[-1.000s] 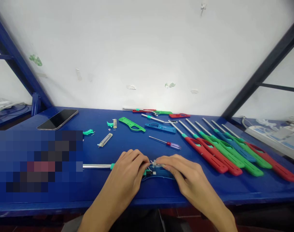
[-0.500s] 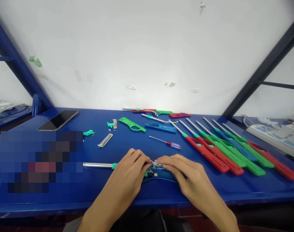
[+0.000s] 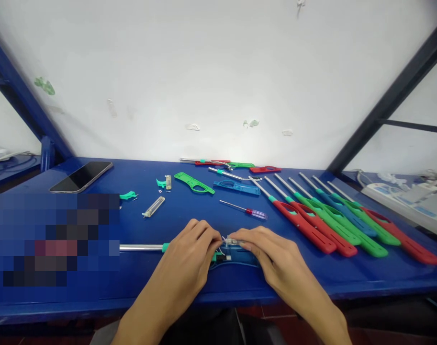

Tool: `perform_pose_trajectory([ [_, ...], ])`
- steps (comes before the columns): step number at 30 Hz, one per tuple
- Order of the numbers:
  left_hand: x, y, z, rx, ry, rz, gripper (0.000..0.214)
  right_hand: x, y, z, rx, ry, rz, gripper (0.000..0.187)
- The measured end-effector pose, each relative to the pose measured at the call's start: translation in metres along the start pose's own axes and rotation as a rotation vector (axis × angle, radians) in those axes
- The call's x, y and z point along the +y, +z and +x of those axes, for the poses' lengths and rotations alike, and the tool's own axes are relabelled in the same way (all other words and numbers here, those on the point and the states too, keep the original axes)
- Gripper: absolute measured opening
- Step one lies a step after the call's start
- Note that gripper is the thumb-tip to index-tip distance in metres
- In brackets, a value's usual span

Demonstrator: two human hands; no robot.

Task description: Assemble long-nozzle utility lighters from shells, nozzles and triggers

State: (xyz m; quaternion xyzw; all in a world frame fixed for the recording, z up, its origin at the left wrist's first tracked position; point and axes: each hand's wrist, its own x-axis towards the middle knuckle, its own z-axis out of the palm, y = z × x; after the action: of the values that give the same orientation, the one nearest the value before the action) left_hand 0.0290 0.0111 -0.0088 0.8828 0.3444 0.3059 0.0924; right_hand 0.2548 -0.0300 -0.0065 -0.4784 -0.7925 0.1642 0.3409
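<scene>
An opened blue stick lighter body (image 3: 242, 258) lies in front of me, its metal tube (image 3: 141, 247) pointing left. My right hand (image 3: 279, 251) is closed on a small clear fuel tank (image 3: 233, 241), held over the blue body; the fingers hide most of it. My left hand (image 3: 191, 251) is closed in a pinch at a thin white wire (image 3: 221, 248) beside the tank's left end. Below the fingertips, a black-and-white part (image 3: 223, 258) sits in the body next to a green piece. Whether the wire touches the tank I cannot tell.
Several complete stick lighters (image 3: 308, 230) lie in a row at the right. A screwdriver (image 3: 254, 212), a green half shell (image 3: 194, 183), a blue half shell (image 3: 236, 187) and another clear tank (image 3: 154, 207) lie beyond my hands. A phone (image 3: 82, 176) lies back left, above a blurred patch.
The view has shifted slightly. Between my fingers the clear tank now looks more level, with its end near the left fingertips. Both hands keep their grip.
</scene>
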Motion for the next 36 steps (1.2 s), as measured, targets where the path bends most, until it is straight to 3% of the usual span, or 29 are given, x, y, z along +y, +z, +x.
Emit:
perform_pose_trajectory([
  [10, 0.0014, 0.0024, 0.0010, 0.011, 0.010, 0.035, 0.022, -0.0009, -0.0006, 0.0020, -0.010, -0.071, -0.005, 0.043],
  [27, -0.0040, 0.0040, -0.0005, 0.059, -0.100, -0.059, 0.014, -0.0013, -0.0002, 0.0064, 0.032, 0.056, 0.054, 0.032],
  [36, -0.0008, 0.0028, -0.0013, 0.061, -0.100, -0.059, 0.018, -0.0040, -0.0006, 0.0071, -0.004, 0.028, 0.080, 0.030],
])
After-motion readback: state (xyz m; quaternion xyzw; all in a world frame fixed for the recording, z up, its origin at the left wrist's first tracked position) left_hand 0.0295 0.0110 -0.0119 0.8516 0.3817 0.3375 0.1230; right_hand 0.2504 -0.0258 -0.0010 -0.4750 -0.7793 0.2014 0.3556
